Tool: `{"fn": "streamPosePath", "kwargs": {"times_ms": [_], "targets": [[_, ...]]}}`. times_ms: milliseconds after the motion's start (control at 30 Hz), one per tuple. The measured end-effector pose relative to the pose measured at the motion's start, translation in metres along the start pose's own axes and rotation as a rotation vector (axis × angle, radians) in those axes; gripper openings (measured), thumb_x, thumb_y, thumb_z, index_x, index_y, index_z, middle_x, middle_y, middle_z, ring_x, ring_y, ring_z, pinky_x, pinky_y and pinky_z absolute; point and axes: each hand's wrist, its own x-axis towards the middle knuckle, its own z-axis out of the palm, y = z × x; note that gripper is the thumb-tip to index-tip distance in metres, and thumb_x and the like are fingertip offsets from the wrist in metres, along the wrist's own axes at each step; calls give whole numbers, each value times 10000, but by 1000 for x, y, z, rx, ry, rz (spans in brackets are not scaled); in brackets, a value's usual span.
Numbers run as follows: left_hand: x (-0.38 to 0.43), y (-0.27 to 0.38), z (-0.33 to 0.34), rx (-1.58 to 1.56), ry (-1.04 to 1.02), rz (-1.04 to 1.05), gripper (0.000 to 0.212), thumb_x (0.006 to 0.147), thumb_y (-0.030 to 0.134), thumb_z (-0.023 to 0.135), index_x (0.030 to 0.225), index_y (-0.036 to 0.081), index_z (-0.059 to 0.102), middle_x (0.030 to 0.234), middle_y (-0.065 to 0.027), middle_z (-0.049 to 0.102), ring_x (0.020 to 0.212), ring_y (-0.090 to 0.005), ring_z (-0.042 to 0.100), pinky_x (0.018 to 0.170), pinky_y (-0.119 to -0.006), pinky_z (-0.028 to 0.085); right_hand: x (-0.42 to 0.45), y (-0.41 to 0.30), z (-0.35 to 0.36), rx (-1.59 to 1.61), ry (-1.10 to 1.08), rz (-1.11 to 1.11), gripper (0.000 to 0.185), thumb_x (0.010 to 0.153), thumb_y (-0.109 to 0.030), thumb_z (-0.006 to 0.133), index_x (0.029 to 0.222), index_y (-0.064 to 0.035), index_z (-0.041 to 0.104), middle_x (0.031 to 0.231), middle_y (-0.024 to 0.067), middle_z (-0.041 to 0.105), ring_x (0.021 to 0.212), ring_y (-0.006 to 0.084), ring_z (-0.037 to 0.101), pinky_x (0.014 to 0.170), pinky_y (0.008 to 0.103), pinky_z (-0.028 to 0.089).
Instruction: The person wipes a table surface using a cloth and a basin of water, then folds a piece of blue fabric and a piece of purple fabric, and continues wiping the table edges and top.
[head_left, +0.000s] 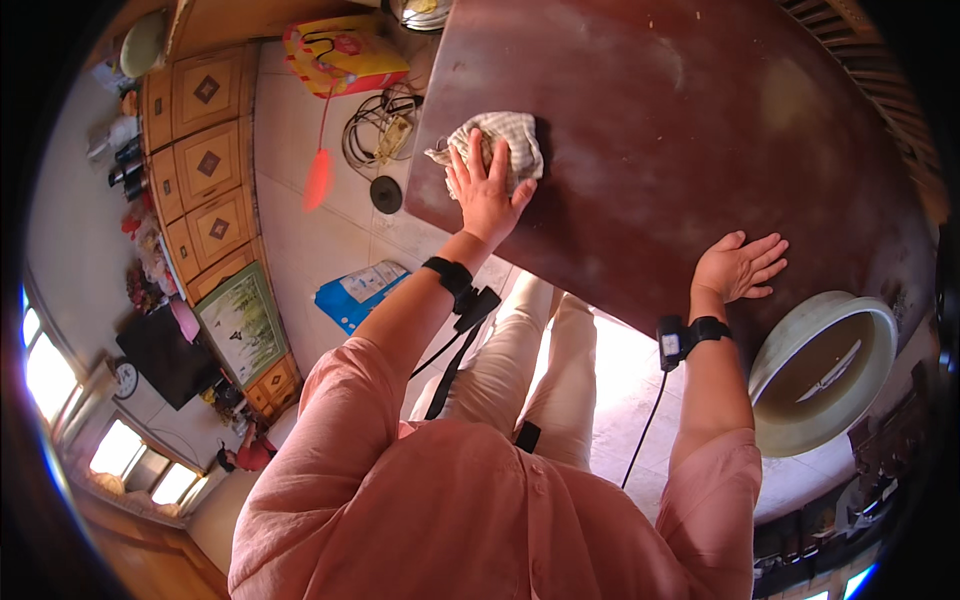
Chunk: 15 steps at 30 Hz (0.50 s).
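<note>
My left hand (487, 187) lies palm down with spread fingers on a crumpled checked cloth (521, 142), pressing it against the dark red-brown tabletop (637, 150) near its left corner. Nothing is held in my right hand (739, 266); its fingers are apart and it rests at the table's near edge, on the right. Just beyond that hand stands a pale green basin (772, 360) of murky water, with a bright reflection on the surface. Each wrist wears a black strap with a small device and a cable.
On the tiled floor at left are a yellow and red bag (345, 56), coiled cables (367, 131), a black disc (385, 195), a red fly swatter (319, 180) and a blue packet (356, 300). Wooden cabinets (210, 157) line the left wall. A person in red (251, 455) is far off, lower left.
</note>
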Motion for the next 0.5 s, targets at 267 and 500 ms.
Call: {"fn": "streamPosePath", "kwargs": {"times_ms": [267,500], "targets": [[68,64,-19,-42,-178,493,688,717,300,741,1343,265,458,1504,-57,242,1376,-445,152,1060,-634,179,1,0,-3,-23,-34,40,619,893,-327,426,1436,-62,294,1538,45,204,1418,282,157,1102,548,140],[202,18,-4,1,110,272,665,767,248,676,1379,184,423,1490,-92,283,1341,-463,221,1093,-575,172,2,3,-3,7,-78,54,637,899,-310,427,1458,-76,229,1550,43,148,1426,296,112,1107,564,108]]}}
